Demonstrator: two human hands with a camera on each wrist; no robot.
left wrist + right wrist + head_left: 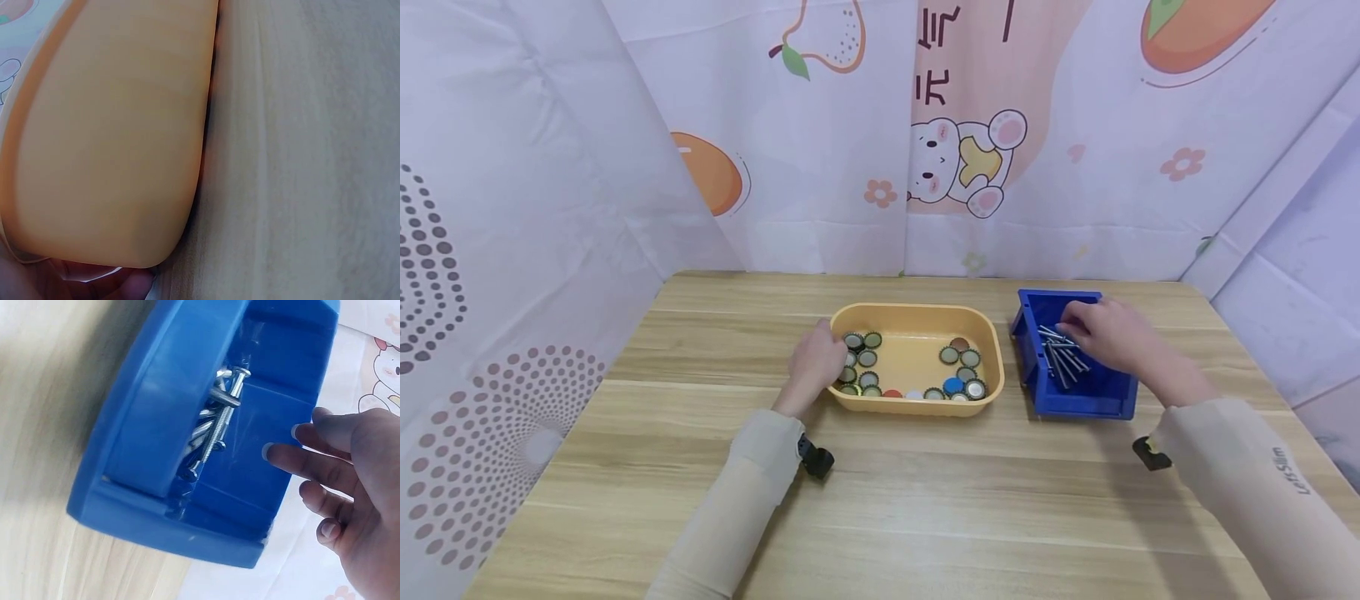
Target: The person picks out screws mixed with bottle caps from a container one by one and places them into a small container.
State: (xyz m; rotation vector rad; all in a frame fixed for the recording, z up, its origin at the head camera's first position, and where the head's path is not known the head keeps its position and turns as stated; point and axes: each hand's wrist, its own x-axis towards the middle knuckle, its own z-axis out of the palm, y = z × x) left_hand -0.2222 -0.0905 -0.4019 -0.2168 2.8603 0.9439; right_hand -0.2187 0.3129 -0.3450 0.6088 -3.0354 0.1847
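A yellow plastic tray (917, 409) holds bottle caps (868, 379), bunched along its left end, front side and right corner. My left hand (817, 360) grips the tray's left end; in the left wrist view its fingers (134, 284) show only partly past the tray's end wall. To the right stands a blue plastic bin (1078, 406) with long silver screws (1063, 357) lying in a loose pile. Over the bin's right side hovers my right hand (1108, 333). In the right wrist view its fingers (312, 465) are loosely bent, with nothing between them, apart from the screws.
Both containers stand on a wood-grain table (880, 500). A white printed curtain (820, 167) hangs behind the table and along its sides. Small black cameras (815, 458) are strapped at the wrists, below the beige sleeves.
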